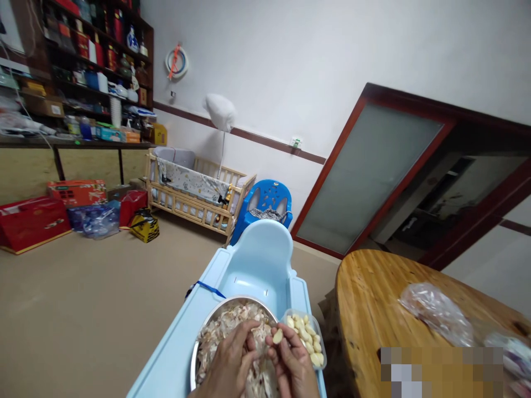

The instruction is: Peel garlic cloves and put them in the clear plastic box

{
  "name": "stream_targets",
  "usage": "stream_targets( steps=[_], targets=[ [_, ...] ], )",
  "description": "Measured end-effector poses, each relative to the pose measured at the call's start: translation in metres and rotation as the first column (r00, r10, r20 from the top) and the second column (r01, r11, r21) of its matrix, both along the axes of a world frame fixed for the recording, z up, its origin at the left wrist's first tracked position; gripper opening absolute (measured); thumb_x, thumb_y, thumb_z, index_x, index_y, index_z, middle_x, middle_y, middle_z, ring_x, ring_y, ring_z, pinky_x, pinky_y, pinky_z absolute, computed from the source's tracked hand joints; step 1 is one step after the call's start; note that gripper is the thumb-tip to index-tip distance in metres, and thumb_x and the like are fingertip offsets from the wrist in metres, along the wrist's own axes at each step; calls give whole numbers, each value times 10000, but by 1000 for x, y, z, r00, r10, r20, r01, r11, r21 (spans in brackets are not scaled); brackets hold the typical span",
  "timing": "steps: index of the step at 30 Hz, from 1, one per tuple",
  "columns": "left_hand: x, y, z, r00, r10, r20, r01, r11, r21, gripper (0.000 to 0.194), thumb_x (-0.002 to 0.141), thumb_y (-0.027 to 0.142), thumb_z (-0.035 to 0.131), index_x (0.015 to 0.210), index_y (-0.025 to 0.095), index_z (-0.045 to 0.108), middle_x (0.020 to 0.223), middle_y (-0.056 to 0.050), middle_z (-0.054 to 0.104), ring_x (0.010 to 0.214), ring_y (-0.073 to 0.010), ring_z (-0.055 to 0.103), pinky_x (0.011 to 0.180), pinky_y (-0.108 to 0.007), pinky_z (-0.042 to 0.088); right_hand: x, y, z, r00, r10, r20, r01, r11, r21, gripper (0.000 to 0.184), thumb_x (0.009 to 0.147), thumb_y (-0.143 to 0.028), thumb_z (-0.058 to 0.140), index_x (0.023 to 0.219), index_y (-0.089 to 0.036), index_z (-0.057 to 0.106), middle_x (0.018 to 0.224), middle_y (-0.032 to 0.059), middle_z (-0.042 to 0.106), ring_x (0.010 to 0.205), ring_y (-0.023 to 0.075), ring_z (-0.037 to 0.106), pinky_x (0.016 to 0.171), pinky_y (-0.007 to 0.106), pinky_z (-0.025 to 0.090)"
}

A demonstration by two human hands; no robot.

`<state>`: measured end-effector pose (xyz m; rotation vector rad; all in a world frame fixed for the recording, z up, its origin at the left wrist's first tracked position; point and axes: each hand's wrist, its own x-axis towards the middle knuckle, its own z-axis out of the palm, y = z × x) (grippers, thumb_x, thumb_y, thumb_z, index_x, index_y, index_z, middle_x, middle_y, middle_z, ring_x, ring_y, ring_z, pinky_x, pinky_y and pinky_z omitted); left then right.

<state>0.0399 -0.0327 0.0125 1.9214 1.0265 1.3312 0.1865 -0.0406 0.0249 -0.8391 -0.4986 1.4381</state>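
In my right hand (pixel 295 366) a pale peeled garlic clove (pixel 277 336) is pinched between the thumb and fingers. My left hand (pixel 232 362) is just left of it, fingers curled in toward the thumb; whether something small is between them is hidden. Both hands are over a round metal bowl (pixel 193 362) heaped with papery garlic skins (pixel 232 316). Against the bowl's right side stands a clear plastic container (pixel 324 362) with several peeled garlic cloves (pixel 309 334) in it. Bowl and container rest on the tray of a light blue child's high chair (pixel 261 260).
A round wooden table (pixel 369 293) stands close on the right, with a clear plastic bag (pixel 435 312) on it. Behind the high chair are a blue plastic chair (pixel 271 193) and a wooden crib (pixel 191 204). Red bags (pixel 33 221) and boxes sit on the floor at left.
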Motion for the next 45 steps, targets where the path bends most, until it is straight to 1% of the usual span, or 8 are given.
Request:
stream_targets(
  steps=[5, 9, 20, 29, 35, 38, 41, 45],
  targets=[
    [2, 3, 2, 999, -45, -2, 45, 997, 62, 474, 731, -44, 401, 1098, 224, 540, 823, -38, 678, 728, -174, 652, 661, -250, 536, -1, -1, -7, 996, 42, 75, -47, 997, 55, 294, 528, -213, 840, 779, -185, 689, 719, 8, 704, 643, 113, 649, 622, 195, 497],
    [3, 6, 0, 999, -32, -27, 34, 994, 99, 454, 751, -34, 399, 1084, 222, 569, 964, -74, 686, 903, -198, 644, 751, -277, 529, -3, -1, -16, 981, -33, 189, 12, 994, 112, 290, 514, -253, 842, 744, -172, 685, 690, 18, 700, 652, 133, 645, 623, 211, 483],
    [3, 8, 11, 998, -44, 35, 39, 991, 128, 309, 777, 3, 422, 852, 192, 655, 757, -61, 673, 727, -197, 641, 645, -283, 517, -5, 3, -26, 914, -163, 372, 97, 977, 191, 342, 476, -338, 838, 746, -188, 691, 692, 24, 683, 652, 169, 619, 629, 259, 478],
    [0, 8, 10, 1000, -26, -15, 27, 998, 65, 330, 771, 47, 510, 1010, 216, 662, 908, -85, 665, 857, -218, 616, 756, -327, 519, -16, 3, -23, 973, -13, 231, -18, 991, 130, 379, 526, -375, 815, 770, -195, 587, 638, 11, 686, 518, 122, 593, 507, 211, 425],
    [0, 7, 16, 999, -9, 38, 7, 997, 71, 224, 731, 52, 563, 827, 206, 696, 933, -83, 662, 910, -231, 606, 810, -356, 496, -23, 1, -24, 974, -11, 226, -33, 982, 188, 337, 597, -426, 761, 716, -208, 533, 552, -41, 618, 434, 84, 519, 440, 170, 354],
    [0, 6, 14, 997, 25, 67, -30, 997, 72, 226, 684, 35, 574, 788, 206, 679, 922, -66, 694, 904, -232, 630, 825, -355, 493, -22, -1, -19, 884, -153, 442, 42, 967, 252, 282, 636, -444, 722, 677, -195, 597, 570, -22, 614, 489, 113, 542, 479, 195, 410],
    [-1, 4, 13, 998, 34, 61, -36, 999, 21, 215, 688, 46, 562, 800, 206, 652, 812, -39, 720, 773, -201, 669, 710, -277, 526, -19, -4, -15, 660, -385, 646, 124, 903, 412, 208, 682, -413, 684, 682, -205, 680, 647, 23, 658, 619, 177, 595, 606, 246, 468],
    [-2, 3, 12, 998, 54, 26, -55, 998, 26, 165, 715, 68, 537, 777, 197, 619, 688, -17, 699, 643, -176, 664, 604, -230, 514, -19, -10, -10, 474, -560, 680, 99, 801, 591, 83, 714, -307, 667, 734, -253, 727, 709, 41, 689, 684, 211, 617, 672, 280, 472]
  ],
)
